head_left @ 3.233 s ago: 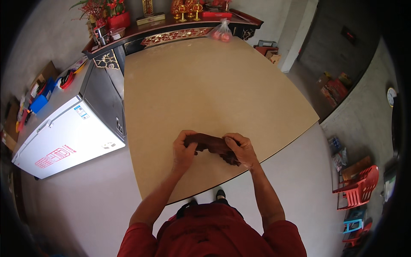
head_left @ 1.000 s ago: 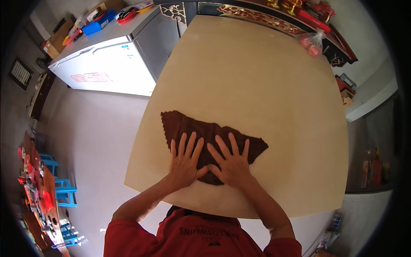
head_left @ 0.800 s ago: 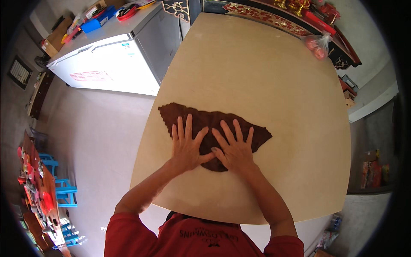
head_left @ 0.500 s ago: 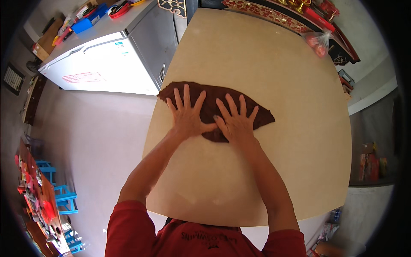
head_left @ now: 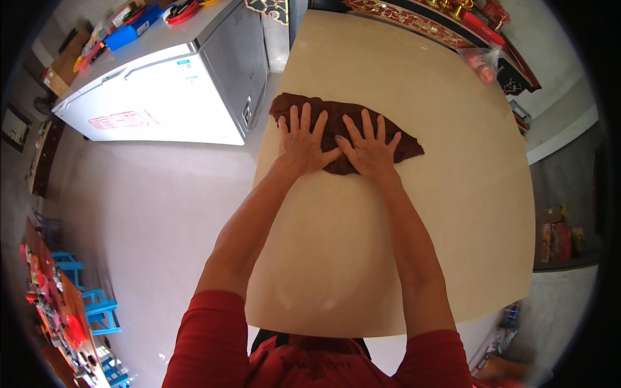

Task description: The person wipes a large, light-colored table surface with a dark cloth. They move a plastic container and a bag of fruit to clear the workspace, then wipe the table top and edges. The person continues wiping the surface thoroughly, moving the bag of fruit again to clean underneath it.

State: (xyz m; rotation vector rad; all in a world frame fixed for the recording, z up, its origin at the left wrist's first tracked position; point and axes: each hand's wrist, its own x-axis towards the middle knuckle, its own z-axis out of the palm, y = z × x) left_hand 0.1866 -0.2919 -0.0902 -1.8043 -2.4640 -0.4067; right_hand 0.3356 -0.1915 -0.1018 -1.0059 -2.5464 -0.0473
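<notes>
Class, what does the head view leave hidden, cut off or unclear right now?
Head view:
- Middle of the brown cloth: hidden under the left hand and right hand.
- Carved furniture: its top is cut off by the upper edge.
- Clutter at lower left: too small to identify piece by piece.

Glare on white freezer (rim dark)

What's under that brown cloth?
The brown cloth lies on the tan table, which shows around most of it. Anything beneath is hidden; the left hand and right hand rest spread on top.
</notes>
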